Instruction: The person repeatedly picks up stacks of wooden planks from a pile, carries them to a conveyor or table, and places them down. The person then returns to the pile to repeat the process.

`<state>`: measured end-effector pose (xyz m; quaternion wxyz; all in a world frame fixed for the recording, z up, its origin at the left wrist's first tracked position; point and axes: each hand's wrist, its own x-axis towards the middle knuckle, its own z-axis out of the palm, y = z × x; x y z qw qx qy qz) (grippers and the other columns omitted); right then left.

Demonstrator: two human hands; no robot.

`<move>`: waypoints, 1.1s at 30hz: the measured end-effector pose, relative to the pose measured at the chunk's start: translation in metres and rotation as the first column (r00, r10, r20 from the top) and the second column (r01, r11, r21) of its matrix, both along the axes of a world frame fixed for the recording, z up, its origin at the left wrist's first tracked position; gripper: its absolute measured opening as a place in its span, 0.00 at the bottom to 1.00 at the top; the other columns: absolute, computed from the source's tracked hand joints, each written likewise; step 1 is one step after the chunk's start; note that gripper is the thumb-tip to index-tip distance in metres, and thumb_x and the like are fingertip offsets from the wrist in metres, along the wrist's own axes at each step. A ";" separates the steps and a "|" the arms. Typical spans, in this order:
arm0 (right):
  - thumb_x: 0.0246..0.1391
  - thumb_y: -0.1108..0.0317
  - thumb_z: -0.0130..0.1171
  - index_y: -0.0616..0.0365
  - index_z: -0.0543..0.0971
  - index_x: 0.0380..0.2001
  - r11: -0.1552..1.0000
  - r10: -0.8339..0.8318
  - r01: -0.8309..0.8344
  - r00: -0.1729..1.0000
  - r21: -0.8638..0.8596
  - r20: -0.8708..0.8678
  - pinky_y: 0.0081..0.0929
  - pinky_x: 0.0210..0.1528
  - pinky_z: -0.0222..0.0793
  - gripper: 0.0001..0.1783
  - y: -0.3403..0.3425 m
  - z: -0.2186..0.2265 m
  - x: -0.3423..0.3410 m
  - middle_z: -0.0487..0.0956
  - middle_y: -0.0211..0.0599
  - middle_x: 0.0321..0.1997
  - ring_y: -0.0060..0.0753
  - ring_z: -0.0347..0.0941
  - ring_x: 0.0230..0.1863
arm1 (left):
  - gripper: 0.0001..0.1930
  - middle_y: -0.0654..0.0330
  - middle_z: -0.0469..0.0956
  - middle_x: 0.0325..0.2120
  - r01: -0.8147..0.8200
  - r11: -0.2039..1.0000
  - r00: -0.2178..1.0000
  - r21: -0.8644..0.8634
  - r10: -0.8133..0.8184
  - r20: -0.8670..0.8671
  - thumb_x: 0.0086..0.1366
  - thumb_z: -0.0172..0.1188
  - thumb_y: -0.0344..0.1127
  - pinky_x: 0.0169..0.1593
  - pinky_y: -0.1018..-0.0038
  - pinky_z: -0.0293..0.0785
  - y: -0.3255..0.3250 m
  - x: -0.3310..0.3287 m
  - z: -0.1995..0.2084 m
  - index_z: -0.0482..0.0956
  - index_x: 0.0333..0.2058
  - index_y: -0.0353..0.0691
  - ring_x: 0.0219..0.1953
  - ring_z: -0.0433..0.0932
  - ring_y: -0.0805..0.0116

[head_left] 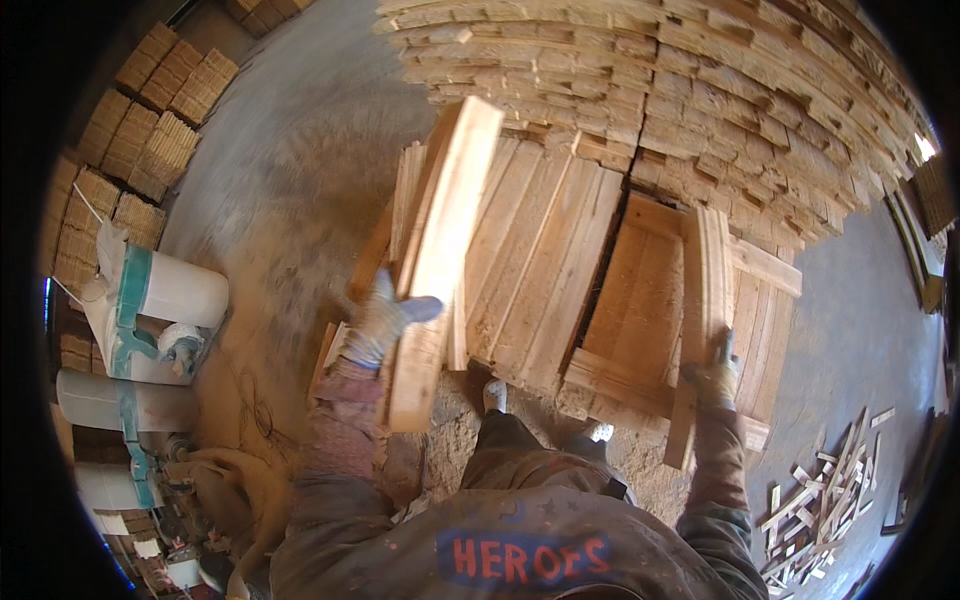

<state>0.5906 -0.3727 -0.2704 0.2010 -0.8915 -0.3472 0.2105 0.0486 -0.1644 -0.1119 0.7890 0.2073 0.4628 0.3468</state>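
Observation:
My left hand [378,325], in a pale work glove with a dark thumb, grips a long wooden board [440,260]. The thumb lies across its bright face, while the fingers at the far side are partly hidden. The board slants up and away from me, raised over a stack of planks [540,260]. On the right, my right hand [714,378], also gloved, is closed round the near part of some wooden boards [706,285] held side by side. These lie over a second low stack [625,310] with crosswise slats.
A high wall of stacked lumber [600,80] stands at the back. Loose offcuts [825,500] lie piled on the floor at right. A machine with white cylinders and a green frame [130,320] stands at left, with bundled wood [150,130] beyond. Sawdust [235,400] covers the floor nearby.

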 end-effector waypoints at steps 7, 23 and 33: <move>0.47 0.79 0.70 0.53 0.58 0.74 0.728 0.339 0.299 0.625 0.616 -0.704 0.28 0.42 0.82 0.52 0.046 0.038 -0.154 0.72 0.39 0.63 0.32 0.76 0.52 | 0.53 0.38 0.81 0.49 0.176 0.896 0.442 0.409 0.299 -0.846 0.49 0.81 0.34 0.49 0.64 0.83 0.089 -0.135 -0.054 0.54 0.66 0.24 0.46 0.84 0.51; 0.29 0.36 0.82 0.53 0.40 0.77 0.955 0.298 -0.288 0.937 0.076 -0.184 0.52 0.72 0.61 0.82 0.249 0.057 -0.381 0.59 0.60 0.73 0.65 0.57 0.72 | 0.62 0.35 0.64 0.66 0.397 0.855 0.386 0.333 0.173 -0.906 0.52 0.76 0.62 0.71 0.60 0.61 0.100 -0.111 -0.153 0.51 0.71 0.26 0.68 0.65 0.44; 0.28 0.48 0.84 0.48 0.54 0.76 0.827 0.492 -0.406 0.858 -0.388 0.150 0.62 0.70 0.57 0.72 0.057 0.052 -0.154 0.63 0.47 0.73 0.52 0.57 0.74 | 0.58 0.34 0.46 0.73 0.733 0.625 -0.012 0.267 0.404 -0.915 0.57 0.66 0.70 0.70 0.37 0.46 0.083 0.012 -0.108 0.43 0.76 0.57 0.74 0.44 0.31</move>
